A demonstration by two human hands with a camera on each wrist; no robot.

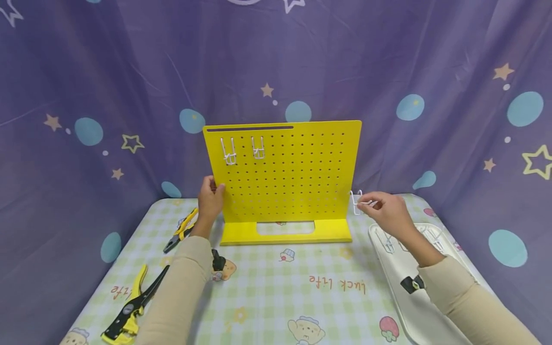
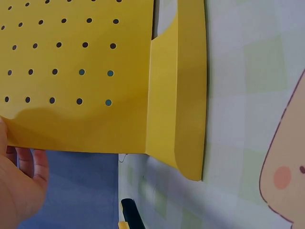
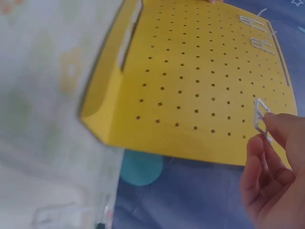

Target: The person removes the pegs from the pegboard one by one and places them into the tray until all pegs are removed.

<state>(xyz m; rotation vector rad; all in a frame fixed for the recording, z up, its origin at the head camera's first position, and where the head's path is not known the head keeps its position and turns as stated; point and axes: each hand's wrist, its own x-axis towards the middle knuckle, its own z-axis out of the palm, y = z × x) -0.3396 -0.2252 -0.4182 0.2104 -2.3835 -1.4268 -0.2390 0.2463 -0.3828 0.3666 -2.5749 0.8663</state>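
Observation:
A yellow pegboard (image 1: 297, 177) stands upright on its flat base in the middle of the table. My left hand (image 1: 210, 203) grips its left edge, the thumb at the front and the other fingers partly behind. Off the board's right edge, my right hand (image 1: 388, 213) pinches a white wire hook (image 1: 355, 205) between thumb and fingers. In the right wrist view this hook (image 3: 258, 117) appears in front of the board, and contact between them cannot be made out. Two similar white hooks (image 1: 230, 157) (image 1: 258, 152) hang at the upper left of the board.
At the right lies a white tray (image 1: 424, 318) with several wire hooks (image 1: 386, 244), partly hidden by my right arm. Yellow-and-black pliers (image 1: 181, 231) and a wire stripper (image 1: 131, 306) lie on the left. A purple curtain (image 1: 276, 57) hangs behind the checked table cover (image 1: 267, 287).

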